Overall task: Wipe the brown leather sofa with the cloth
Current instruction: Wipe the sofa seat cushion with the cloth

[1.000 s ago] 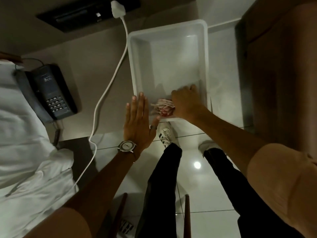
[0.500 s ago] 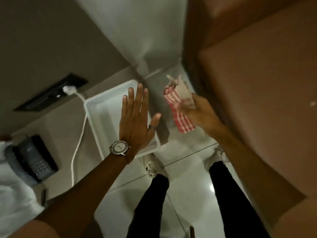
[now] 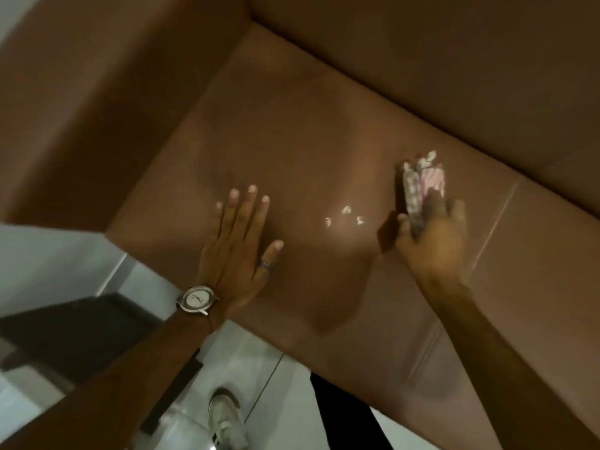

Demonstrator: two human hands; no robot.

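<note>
Brown leather sofa (image 3: 324,141) fills most of the frame: seat cushion across the centre, armrest running down the upper left, backrest along the top and upper right. A seam between 2 seat cushions cuts diagonally at the right. Pale tiled floor (image 3: 253,368) shows along the bottom left and bottom centre, w/ a dark low piece of furniture (image 3: 74,332) at the lower left edge.

Left hand (image 3: 237,251) sits centre-left, palm down over the seat cushion, fingers (image 3: 242,212) straight and spread, holding nothing; can't tell if the palm actually touches the leather. Watch (image 3: 196,298) w/ a pale dial on that wrist, ring (image 3: 266,264) on the thumb.

Right hand (image 3: 431,241) is right of centre, blurred, closed around the cloth (image 3: 422,183). Cloth is red-and-white checked, bunched up; the lower part is wrapped by the fingers (image 3: 433,203), the upper part sticks out past the fingertips toward the backrest. Can't tell if the cloth touches the seat.

Between the 2 hands, nearer the right one, a few small white specks (image 3: 345,211) lie on the seat cushion. At the bottom centre a light-coloured shoe (image 3: 227,417) stands on the floor, a dark trouser leg (image 3: 347,417) beside it at the sofa's front edge.
</note>
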